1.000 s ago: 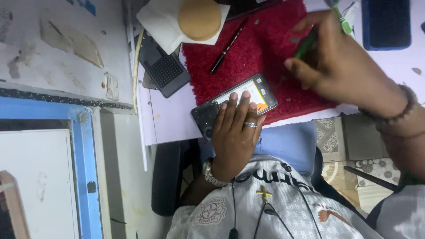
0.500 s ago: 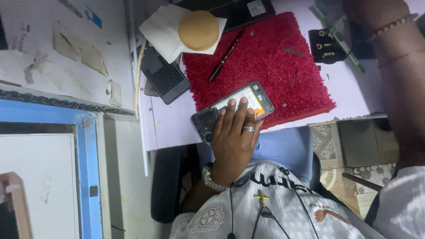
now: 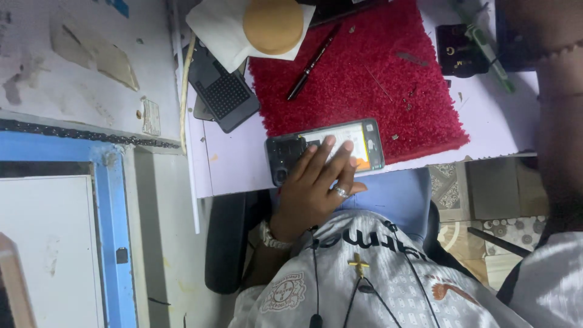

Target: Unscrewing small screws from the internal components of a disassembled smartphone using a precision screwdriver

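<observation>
Right arm (image 3: 562, 121) has withdrawn from the red mat (image 3: 364, 79) to frame edge, its grip unseen; left hand (image 3: 316, 185) presses flat, fingers released, on the phone (image 3: 325, 149) at counter (image 3: 237, 164) edge.

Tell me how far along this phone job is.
Done: the phone looks closed up, screen lit, at the edge of the red mat. In hand: the left hand lies flat on it. Left: perhaps clearing the pen, green tool and small black part.
</observation>
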